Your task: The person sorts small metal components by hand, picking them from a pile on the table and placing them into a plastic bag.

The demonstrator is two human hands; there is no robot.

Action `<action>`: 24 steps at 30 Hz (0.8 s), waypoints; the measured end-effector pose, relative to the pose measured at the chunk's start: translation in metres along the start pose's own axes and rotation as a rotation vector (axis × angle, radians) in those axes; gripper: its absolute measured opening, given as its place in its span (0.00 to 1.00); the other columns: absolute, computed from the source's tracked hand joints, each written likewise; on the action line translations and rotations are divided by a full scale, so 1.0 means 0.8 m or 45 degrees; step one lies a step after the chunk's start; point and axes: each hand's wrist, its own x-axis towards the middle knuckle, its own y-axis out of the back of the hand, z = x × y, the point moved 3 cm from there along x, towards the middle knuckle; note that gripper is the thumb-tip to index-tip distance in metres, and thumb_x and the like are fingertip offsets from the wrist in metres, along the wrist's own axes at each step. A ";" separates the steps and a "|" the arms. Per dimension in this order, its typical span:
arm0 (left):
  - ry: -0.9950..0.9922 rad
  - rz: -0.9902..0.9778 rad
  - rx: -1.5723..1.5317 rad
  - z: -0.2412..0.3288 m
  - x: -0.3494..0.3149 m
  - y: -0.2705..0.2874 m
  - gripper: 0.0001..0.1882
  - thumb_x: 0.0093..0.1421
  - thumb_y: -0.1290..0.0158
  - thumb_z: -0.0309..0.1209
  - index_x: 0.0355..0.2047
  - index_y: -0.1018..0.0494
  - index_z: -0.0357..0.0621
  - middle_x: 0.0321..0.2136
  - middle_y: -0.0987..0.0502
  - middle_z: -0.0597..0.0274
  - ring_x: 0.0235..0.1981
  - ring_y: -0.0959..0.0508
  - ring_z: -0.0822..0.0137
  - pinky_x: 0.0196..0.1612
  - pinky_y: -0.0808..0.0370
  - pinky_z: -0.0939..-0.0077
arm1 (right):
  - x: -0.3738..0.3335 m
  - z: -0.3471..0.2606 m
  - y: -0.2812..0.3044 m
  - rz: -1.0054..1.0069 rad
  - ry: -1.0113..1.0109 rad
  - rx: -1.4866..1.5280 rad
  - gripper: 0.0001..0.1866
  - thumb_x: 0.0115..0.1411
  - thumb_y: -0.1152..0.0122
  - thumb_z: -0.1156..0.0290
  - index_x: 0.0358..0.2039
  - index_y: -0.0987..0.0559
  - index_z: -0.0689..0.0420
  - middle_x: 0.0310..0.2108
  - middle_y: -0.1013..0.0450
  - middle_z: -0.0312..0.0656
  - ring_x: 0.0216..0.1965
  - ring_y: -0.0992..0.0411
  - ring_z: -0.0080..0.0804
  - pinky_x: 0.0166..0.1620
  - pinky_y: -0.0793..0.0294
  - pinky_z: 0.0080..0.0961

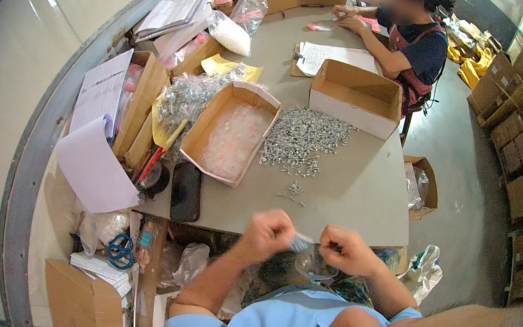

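While a small clear bag hangs by the near edge of the table, left hand and right hand each pinching it, loose screws heaped beyond, cardboard box of bags to their left, white-sided box to their right.

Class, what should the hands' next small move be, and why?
Probably work along the edge of the clear bag: the left hand and right hand seem to grip it between them, so neither looks free for the small cluster of screws. Blur hides whether the bag is sealed.
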 end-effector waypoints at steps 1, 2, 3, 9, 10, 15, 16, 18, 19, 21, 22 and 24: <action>0.054 0.142 0.119 -0.005 0.011 0.029 0.07 0.53 0.44 0.29 0.23 0.27 0.40 0.21 0.26 0.63 0.24 0.27 0.72 0.28 0.31 0.77 | 0.005 0.012 0.001 0.104 -0.022 0.015 0.05 0.50 0.42 0.79 0.25 0.30 0.61 0.24 0.34 0.40 0.25 0.35 0.30 0.29 0.33 0.25; 0.105 0.281 0.233 -0.012 0.025 0.061 0.07 0.54 0.45 0.29 0.23 0.28 0.39 0.19 0.28 0.64 0.22 0.29 0.73 0.26 0.33 0.78 | 0.013 0.022 0.006 0.127 -0.100 -0.038 0.04 0.51 0.42 0.78 0.26 0.29 0.61 0.25 0.32 0.40 0.26 0.34 0.31 0.30 0.33 0.25; 0.158 0.462 0.313 -0.002 0.042 0.091 0.09 0.56 0.45 0.32 0.23 0.28 0.40 0.16 0.29 0.65 0.19 0.30 0.74 0.23 0.35 0.80 | 0.023 0.035 0.018 0.154 -0.181 -0.092 0.04 0.51 0.42 0.77 0.27 0.28 0.60 0.26 0.31 0.41 0.26 0.33 0.31 0.30 0.32 0.25; -0.075 0.923 0.714 -0.025 0.130 0.208 0.06 0.55 0.47 0.27 0.29 0.25 0.35 0.25 0.24 0.53 0.28 0.23 0.60 0.34 0.27 0.67 | 0.121 0.106 0.081 0.476 -0.167 -0.746 0.22 0.55 0.39 0.62 0.50 0.27 0.53 0.53 0.34 0.50 0.53 0.36 0.49 0.54 0.36 0.40; -0.048 0.711 0.871 -0.043 0.135 0.206 0.07 0.54 0.46 0.27 0.31 0.25 0.35 0.27 0.23 0.51 0.30 0.22 0.58 0.36 0.27 0.66 | 0.141 0.116 0.083 0.473 -0.179 -0.788 0.26 0.55 0.38 0.58 0.54 0.30 0.50 0.58 0.40 0.51 0.59 0.42 0.54 0.59 0.40 0.44; -0.017 -0.157 1.445 -0.144 0.148 0.194 0.10 0.50 0.46 0.25 0.34 0.25 0.36 0.36 0.24 0.44 0.39 0.24 0.46 0.45 0.27 0.60 | 0.211 0.146 0.066 0.519 -0.067 -1.070 0.30 0.56 0.41 0.52 0.58 0.33 0.47 0.63 0.45 0.52 0.62 0.48 0.60 0.62 0.45 0.48; 0.038 -0.141 1.480 -0.150 0.152 0.197 0.10 0.50 0.46 0.26 0.34 0.24 0.36 0.35 0.23 0.44 0.38 0.24 0.47 0.44 0.27 0.60 | 0.217 0.149 0.062 0.495 -0.061 -1.092 0.31 0.56 0.41 0.51 0.59 0.33 0.46 0.63 0.45 0.52 0.62 0.49 0.61 0.62 0.45 0.49; 0.168 -0.118 1.537 -0.150 0.152 0.198 0.10 0.49 0.45 0.28 0.33 0.24 0.37 0.34 0.23 0.44 0.37 0.23 0.48 0.43 0.27 0.59 | 0.211 0.136 0.049 0.436 -0.037 -1.025 0.31 0.56 0.42 0.50 0.57 0.32 0.51 0.59 0.41 0.52 0.61 0.46 0.57 0.60 0.42 0.47; 0.261 -0.107 1.500 -0.149 0.152 0.202 0.10 0.50 0.45 0.29 0.32 0.24 0.38 0.33 0.23 0.45 0.37 0.23 0.49 0.42 0.26 0.59 | 0.207 0.129 0.047 0.348 -0.070 -0.918 0.31 0.56 0.42 0.50 0.57 0.32 0.52 0.58 0.40 0.52 0.61 0.45 0.56 0.60 0.42 0.47; 0.431 -0.107 1.405 -0.118 0.157 0.196 0.09 0.51 0.45 0.30 0.30 0.23 0.39 0.31 0.22 0.46 0.35 0.22 0.51 0.40 0.26 0.60 | 0.187 0.123 0.043 0.225 -0.136 -0.838 0.32 0.56 0.42 0.50 0.56 0.32 0.56 0.55 0.38 0.52 0.60 0.43 0.52 0.59 0.40 0.45; 0.425 -0.035 1.381 -0.109 0.155 0.197 0.08 0.51 0.45 0.31 0.29 0.23 0.40 0.31 0.22 0.47 0.35 0.22 0.52 0.39 0.26 0.60 | 0.174 0.121 0.037 0.212 -0.120 -0.859 0.33 0.56 0.42 0.49 0.57 0.33 0.56 0.56 0.39 0.52 0.60 0.43 0.52 0.59 0.41 0.45; 0.404 0.112 1.332 -0.099 0.148 0.209 0.08 0.52 0.45 0.33 0.28 0.22 0.41 0.30 0.22 0.50 0.34 0.21 0.53 0.37 0.26 0.61 | 0.147 0.114 0.025 0.192 -0.084 -0.906 0.34 0.56 0.42 0.49 0.58 0.34 0.56 0.56 0.39 0.52 0.59 0.43 0.52 0.59 0.41 0.46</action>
